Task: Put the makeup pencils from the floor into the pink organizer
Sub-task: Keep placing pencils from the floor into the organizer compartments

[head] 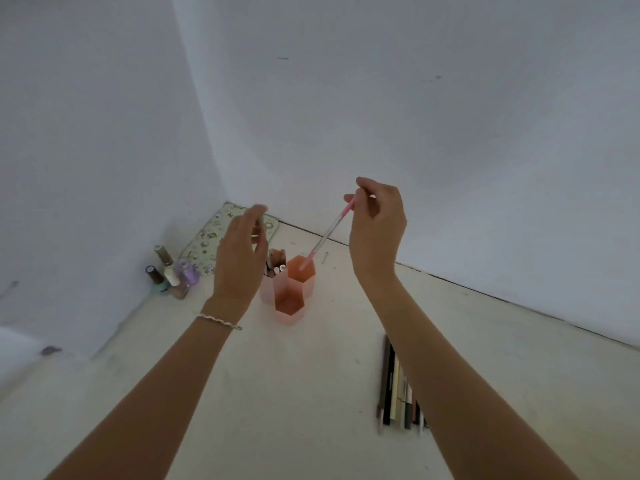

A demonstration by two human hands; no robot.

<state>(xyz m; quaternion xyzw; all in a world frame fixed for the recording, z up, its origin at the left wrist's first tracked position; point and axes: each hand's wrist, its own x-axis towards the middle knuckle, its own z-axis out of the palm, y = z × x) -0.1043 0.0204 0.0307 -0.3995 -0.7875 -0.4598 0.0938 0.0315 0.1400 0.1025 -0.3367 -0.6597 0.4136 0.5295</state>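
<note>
A pink organizer (289,308) of hexagonal tubes stands on the pale floor near the corner. My right hand (377,225) pinches the top of a slim pink and silver makeup pencil (329,235), tilted, with its lower end inside the far right tube. My left hand (242,252) hovers just left of the organizer with fingers apart and holds nothing. The left tube holds several makeup items. A row of several makeup pencils (394,386) lies on the floor at the right, partly hidden under my right forearm.
Several nail polish bottles (171,271) stand by the left wall. A floral patterned case (221,237) leans in the corner behind my left hand. White walls close off the left and back.
</note>
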